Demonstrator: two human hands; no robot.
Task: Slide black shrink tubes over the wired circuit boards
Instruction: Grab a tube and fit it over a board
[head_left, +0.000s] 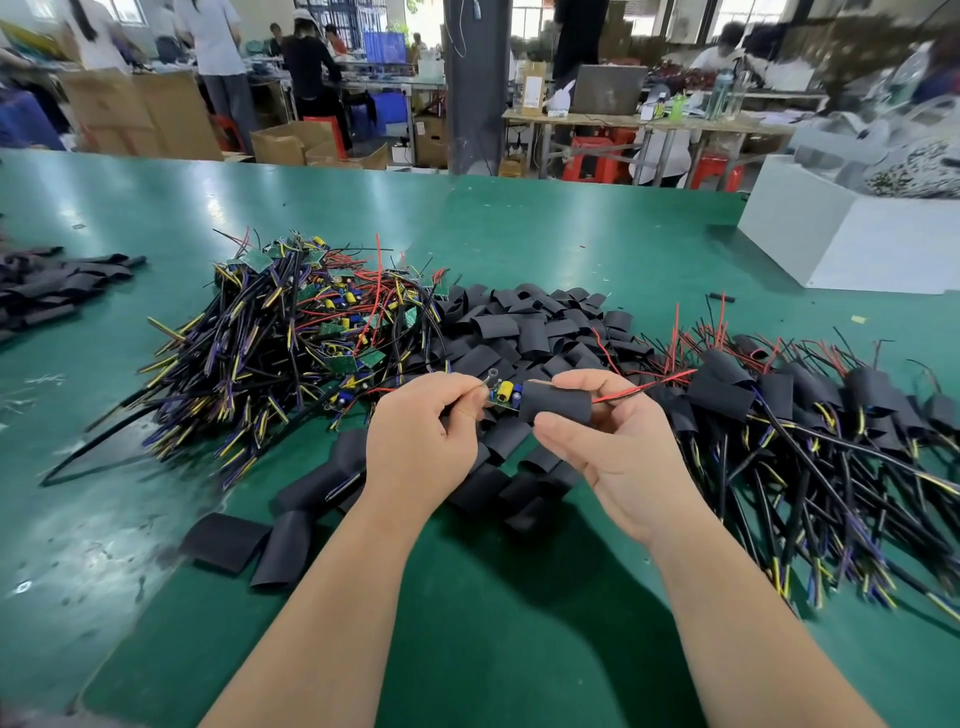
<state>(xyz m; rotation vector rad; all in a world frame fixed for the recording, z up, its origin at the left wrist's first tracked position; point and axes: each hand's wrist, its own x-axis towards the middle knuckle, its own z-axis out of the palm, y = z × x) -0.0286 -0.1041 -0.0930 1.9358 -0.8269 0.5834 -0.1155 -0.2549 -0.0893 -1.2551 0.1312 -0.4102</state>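
Note:
My left hand (421, 439) pinches the left end of a small wired circuit board (503, 396) with yellow and blue parts. My right hand (608, 441) holds a black shrink tube (558, 404) between thumb and fingers. The tube covers the board's right part, and red and black wires (644, 384) stick out of its right end. Both hands hover above a heap of loose black tubes (519, 332) on the green table (519, 597). A pile of bare wired boards (311, 322) lies to the left. Boards with tubes on them (789, 410) are piled to the right.
A white box (831, 234) stands at the far right of the table. More black tubes (47, 291) lie at the left edge. A few flat tubes (244, 545) lie near my left forearm. People, cardboard boxes and red stools fill the workshop behind the table.

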